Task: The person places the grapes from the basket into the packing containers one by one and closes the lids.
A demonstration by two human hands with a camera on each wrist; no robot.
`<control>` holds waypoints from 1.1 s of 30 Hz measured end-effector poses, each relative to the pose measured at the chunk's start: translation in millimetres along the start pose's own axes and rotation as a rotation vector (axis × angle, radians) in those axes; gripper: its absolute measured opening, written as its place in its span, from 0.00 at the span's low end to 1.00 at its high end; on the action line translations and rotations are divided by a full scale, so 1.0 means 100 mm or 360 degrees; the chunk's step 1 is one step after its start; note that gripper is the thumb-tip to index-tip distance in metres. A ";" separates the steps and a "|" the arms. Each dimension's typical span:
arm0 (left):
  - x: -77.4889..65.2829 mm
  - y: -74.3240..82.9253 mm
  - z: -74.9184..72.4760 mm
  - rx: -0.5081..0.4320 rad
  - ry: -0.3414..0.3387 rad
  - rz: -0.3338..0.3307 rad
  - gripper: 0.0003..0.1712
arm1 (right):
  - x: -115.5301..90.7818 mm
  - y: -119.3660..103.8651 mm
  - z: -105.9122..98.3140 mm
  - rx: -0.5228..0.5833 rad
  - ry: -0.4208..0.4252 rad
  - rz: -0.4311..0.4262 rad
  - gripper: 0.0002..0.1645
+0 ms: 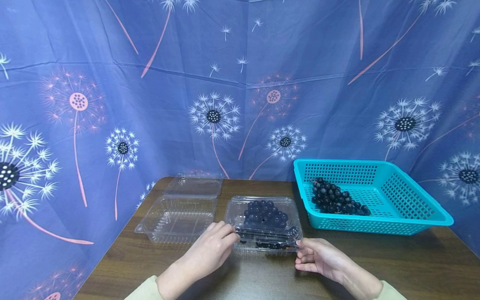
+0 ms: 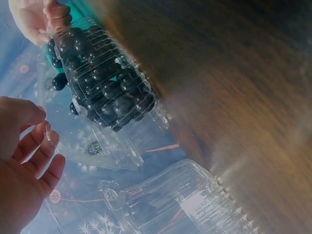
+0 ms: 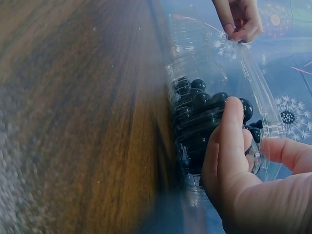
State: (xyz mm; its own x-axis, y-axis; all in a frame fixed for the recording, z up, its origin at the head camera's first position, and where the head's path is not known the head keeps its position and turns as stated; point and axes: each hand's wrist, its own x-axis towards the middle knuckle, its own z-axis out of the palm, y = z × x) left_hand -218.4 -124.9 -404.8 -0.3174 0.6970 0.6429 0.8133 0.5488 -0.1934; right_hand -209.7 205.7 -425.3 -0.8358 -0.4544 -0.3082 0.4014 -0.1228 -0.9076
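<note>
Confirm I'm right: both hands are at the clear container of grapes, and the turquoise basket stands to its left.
Wrong side: the head view shows the turquoise basket right of the clear grape container. The left hand and right hand are at that container, as stated.

A dark brown, wood-grained desk [image 1: 262,277] is carrying three containers in a row, its grain running from side to side and its far left corner rounding off. At the left, an open, rectangular clamshell of clear, ridged plastic [image 1: 183,223] is sitting with its lid [image 1: 193,186] spreading away toward the far edge. Just beside it, in the middle, a domed, rectangular box of clear plastic [image 1: 235,208] is resting. At the right, a turquoise, rectangular plastic basket with perforated walls [image 1: 375,227] is standing near that box.
</note>
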 end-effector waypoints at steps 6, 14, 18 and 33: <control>0.02 -0.01 0.00 -0.0015 0.0027 0.0006 0.13 | 0.00 -0.01 0.00 -0.0006 0.0027 -0.0004 0.05; 0.03 -0.01 -0.02 -0.0057 0.0109 -0.0074 0.09 | 0.00 -0.01 0.00 -0.0022 0.0011 -0.0033 0.03; 0.03 -0.01 -0.01 -0.0088 0.0205 -0.0196 0.04 | 0.00 -0.01 0.00 -0.0013 0.0011 -0.0019 0.02; 0.03 0.01 -0.08 -0.0564 -0.0149 -0.1304 0.13 | -0.01 -0.02 0.00 -0.0024 0.0041 -0.0001 0.09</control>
State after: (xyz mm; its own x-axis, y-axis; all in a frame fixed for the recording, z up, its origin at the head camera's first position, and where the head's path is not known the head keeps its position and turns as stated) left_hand -214.6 -125.9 -397.5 -0.8903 0.1928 0.4125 0.4121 0.7267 0.5497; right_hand -209.8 206.7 -423.0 -0.8455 -0.4316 -0.3145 0.3953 -0.1099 -0.9119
